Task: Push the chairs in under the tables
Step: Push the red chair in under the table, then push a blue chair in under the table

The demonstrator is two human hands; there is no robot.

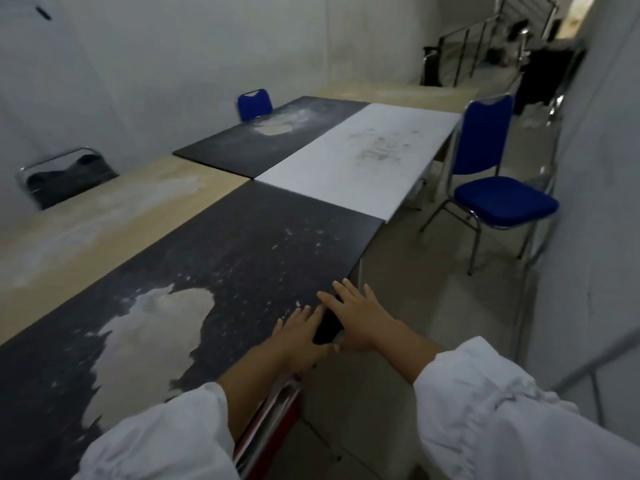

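Reaching forward over the near edge of the black table (242, 244), both hands meet at about 6 o'clock in the view. The left hand (298, 336) lies flat with its fingers spread and straight, touching the table edge. The right hand (360, 318) is just beside it, also flat with fingers extended, pressing on a dark object between the two hands; I cannot tell what this object is. Neither hand closes around anything. Both arms wear white sleeves (502, 420).

Below the left forearm, at 6 o'clock, a red chair frame (273, 420) shows, close against the table edge; how far it goes under is not visible.

At 3 o'clock a blue chair (498, 195) with metal legs stands on the floor, well apart from the white table (360, 161), not pushed in. At 12 o'clock a second blue chair back (254, 103) rises behind the far black table (263, 136), close to its edge. At 9 o'clock a dark chair back (65, 178) with a metal frame stands close against the beige table (114, 209).

The tabletops carry pale dusty stains (156, 337). At 1 o'clock a metal stair railing (485, 39) is seen, blurred.
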